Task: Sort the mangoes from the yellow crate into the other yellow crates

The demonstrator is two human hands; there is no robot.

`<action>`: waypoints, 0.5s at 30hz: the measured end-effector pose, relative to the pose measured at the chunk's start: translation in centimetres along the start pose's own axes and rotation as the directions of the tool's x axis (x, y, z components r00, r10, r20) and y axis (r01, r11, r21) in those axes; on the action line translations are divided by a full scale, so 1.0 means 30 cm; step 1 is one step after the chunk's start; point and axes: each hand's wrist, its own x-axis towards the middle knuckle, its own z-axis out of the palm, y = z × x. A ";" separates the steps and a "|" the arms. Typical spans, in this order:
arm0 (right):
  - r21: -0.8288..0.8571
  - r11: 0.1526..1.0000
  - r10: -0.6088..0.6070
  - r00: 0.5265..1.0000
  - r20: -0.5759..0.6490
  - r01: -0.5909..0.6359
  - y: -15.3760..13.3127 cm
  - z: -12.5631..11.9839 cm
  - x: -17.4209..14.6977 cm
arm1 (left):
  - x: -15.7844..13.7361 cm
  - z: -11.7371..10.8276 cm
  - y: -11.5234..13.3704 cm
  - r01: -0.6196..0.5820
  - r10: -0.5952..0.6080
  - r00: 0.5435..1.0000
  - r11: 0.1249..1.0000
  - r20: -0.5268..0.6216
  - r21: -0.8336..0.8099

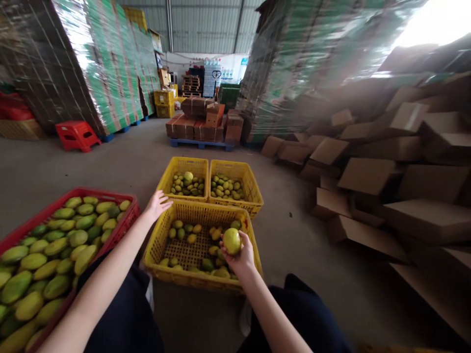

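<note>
My right hand (238, 252) is closed around a yellow lemon (232, 241), held above the right side of the front yellow crate (206, 208). Several yellow and green lemons (180, 230) lie scattered in that crate. My left hand (158, 205) is empty, fingers stretched, over the front crate's back left corner and near the back left yellow crate (189, 161). One pale lemon (188, 175) shows above the others there; whether it rests on them or is in the air, I cannot tell. The back right yellow crate (253, 189) also holds lemons. To my left, a red crate (134, 196) is full of lemons.
A loose heap of cardboard boxes (366, 179) spreads along the right. Beyond the crates, a blue pallet (200, 143) carries brown cartons (208, 130). A red stool (78, 136) stands left, near tall wrapped stacks (110, 63). My knees flank the front crate.
</note>
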 end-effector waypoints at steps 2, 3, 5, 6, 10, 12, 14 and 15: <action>-0.069 0.998 0.017 1.000 0.001 -0.016 0.011 -0.009 0.008 | -0.021 -0.003 -0.016 0.024 -0.038 0.988 0.995 0.151 0.097; -0.116 0.993 0.031 1.000 -0.003 -0.031 0.021 -0.012 0.012 | -0.035 0.004 -0.036 0.020 -0.067 0.967 0.982 0.245 0.189; -0.236 0.969 0.069 0.997 -0.034 -0.075 0.055 -0.019 0.020 | -0.062 0.020 -0.086 -0.063 -0.138 0.901 0.896 0.411 0.440; -0.303 0.948 0.091 0.995 -0.051 -0.102 0.080 -0.024 0.024 | -0.073 0.025 -0.112 -0.161 -0.170 0.867 0.794 0.468 0.586; -0.583 0.752 0.320 0.944 -0.083 -0.306 0.230 -0.085 0.039 | -0.094 -0.001 -0.198 -0.491 -0.271 0.814 0.149 0.513 0.858; -0.703 0.584 0.477 0.872 -0.109 -0.407 0.320 -0.140 0.037 | -0.095 -0.025 -0.222 -0.476 -0.276 0.845 0.004 0.458 0.879; -0.773 0.470 0.537 0.833 -0.133 -0.427 0.397 -0.195 0.024 | -0.094 -0.044 -0.232 -0.458 -0.259 0.864 -0.049 0.431 0.888; -0.803 0.430 0.561 0.819 -0.119 -0.412 0.423 -0.216 0.014 | -0.094 -0.051 -0.232 -0.463 -0.245 0.866 -0.069 0.435 0.884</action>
